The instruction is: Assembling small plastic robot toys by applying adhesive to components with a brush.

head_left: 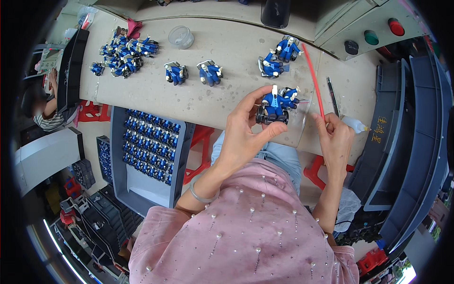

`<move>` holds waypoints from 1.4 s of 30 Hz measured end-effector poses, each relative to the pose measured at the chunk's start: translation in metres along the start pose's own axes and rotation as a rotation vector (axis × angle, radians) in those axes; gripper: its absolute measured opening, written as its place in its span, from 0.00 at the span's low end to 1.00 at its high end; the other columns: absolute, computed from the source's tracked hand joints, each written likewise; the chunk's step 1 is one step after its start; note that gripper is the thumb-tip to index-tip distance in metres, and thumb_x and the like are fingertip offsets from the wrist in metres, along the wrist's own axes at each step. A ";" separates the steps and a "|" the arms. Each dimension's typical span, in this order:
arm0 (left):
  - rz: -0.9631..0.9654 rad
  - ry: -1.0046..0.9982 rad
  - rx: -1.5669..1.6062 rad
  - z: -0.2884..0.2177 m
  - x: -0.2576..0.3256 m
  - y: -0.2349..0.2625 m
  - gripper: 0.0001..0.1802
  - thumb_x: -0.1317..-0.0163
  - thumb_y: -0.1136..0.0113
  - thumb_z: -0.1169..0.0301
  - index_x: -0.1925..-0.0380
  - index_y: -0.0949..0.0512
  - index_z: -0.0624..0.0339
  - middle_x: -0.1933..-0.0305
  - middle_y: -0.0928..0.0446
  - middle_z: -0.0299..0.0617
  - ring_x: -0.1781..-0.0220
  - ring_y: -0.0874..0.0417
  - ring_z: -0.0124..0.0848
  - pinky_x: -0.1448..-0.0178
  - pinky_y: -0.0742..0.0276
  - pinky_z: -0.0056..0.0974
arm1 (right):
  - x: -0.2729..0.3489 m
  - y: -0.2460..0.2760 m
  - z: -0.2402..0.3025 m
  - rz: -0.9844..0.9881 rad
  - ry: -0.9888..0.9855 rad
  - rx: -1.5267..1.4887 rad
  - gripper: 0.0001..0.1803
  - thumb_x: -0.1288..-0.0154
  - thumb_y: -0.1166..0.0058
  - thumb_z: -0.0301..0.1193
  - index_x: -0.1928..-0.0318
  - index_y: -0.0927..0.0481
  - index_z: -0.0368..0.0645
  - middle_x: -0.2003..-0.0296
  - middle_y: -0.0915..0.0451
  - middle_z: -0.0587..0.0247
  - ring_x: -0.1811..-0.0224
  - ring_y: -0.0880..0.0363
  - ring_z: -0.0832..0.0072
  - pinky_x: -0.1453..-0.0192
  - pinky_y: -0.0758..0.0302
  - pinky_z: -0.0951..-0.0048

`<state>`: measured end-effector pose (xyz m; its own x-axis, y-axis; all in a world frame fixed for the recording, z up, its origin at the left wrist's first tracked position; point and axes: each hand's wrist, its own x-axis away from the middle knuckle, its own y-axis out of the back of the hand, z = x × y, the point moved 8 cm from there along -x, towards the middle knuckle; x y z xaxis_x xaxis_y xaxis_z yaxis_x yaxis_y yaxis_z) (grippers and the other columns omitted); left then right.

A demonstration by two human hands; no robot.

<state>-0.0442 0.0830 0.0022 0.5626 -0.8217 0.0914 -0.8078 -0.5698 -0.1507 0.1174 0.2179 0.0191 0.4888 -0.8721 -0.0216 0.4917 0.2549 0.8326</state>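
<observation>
My left hand (240,135) is closed around a small blue-suited figurine (274,105) seated in a dark wheelchair, held above the table's near edge. Right beside it is another blue figurine (289,96); whether that one is also held cannot be made out. In my right hand (337,137), a long thin red stick (313,75) is pinched between thumb and fingers, pointing up and away. Two more figurines (270,66) sit a little farther off on the table. A dark pen (333,97) and a white squeeze bottle (354,125) lie near my right hand.
Two single figurines (210,73) and a heap of figurines (124,54) occupy the left tabletop, near a clear round cup (181,37) and a pink cloth (134,29). A grey bin (183,163) holds figurine rows. Dark bins (385,123) stand right. A co-worker (45,106) sits far left.
</observation>
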 end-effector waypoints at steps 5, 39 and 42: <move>0.171 0.215 0.252 0.012 0.001 -0.005 0.36 0.39 0.37 0.65 0.35 0.39 0.67 0.46 0.27 0.46 0.47 0.24 0.30 0.45 0.25 0.38 | -0.003 -0.010 -0.013 0.105 -0.031 0.145 0.19 0.43 0.36 0.39 0.79 0.24 0.35 0.89 0.30 0.53 0.87 0.32 0.56 0.79 0.37 0.61; 0.403 0.303 1.045 0.026 0.003 -0.027 0.38 0.35 0.46 0.57 0.33 0.47 0.68 0.45 0.32 0.61 0.48 0.27 0.49 0.47 0.27 0.42 | 0.000 -0.006 0.016 0.004 0.019 -0.216 0.05 0.41 0.41 0.24 0.65 0.21 0.37 0.82 0.26 0.58 0.83 0.27 0.69 0.77 0.33 0.68; 0.415 0.322 1.086 0.025 0.003 -0.027 0.35 0.34 0.47 0.58 0.34 0.46 0.67 0.44 0.32 0.60 0.48 0.28 0.48 0.47 0.27 0.41 | 0.000 -0.007 0.017 0.001 0.033 -0.213 0.04 0.41 0.42 0.25 0.66 0.21 0.37 0.82 0.25 0.57 0.83 0.27 0.69 0.77 0.34 0.68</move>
<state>-0.0162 0.0958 -0.0180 0.1010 -0.9932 0.0579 -0.2608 -0.0826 -0.9618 0.1016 0.2090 0.0231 0.5112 -0.8584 -0.0416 0.6308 0.3419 0.6966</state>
